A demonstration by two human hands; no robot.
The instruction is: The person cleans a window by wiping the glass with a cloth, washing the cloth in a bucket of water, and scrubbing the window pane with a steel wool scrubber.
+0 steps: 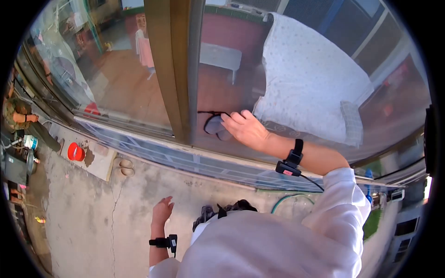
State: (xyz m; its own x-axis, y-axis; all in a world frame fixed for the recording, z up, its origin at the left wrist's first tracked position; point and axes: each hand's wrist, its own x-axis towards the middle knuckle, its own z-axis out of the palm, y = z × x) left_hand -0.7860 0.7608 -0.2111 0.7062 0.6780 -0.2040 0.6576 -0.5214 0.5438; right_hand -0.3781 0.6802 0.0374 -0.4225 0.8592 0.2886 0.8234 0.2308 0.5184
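My right hand is raised in front of the screened window, its fingers bent around the end of a thin black-rimmed item with greyish rounded parts, which looks like a pair of glasses. Over the concrete ground, my left hand hangs low with loosely curled fingers, some of them apart, and nothing in it. Each wrist wears a black strap with a small device.
Behind the screen lies a white patterned cloth. A brown window frame stands left of my right hand. Below the tiled wall are a red bucket, beige shoes and a green hose. Another person's forearm shows far left, perhaps a reflection.
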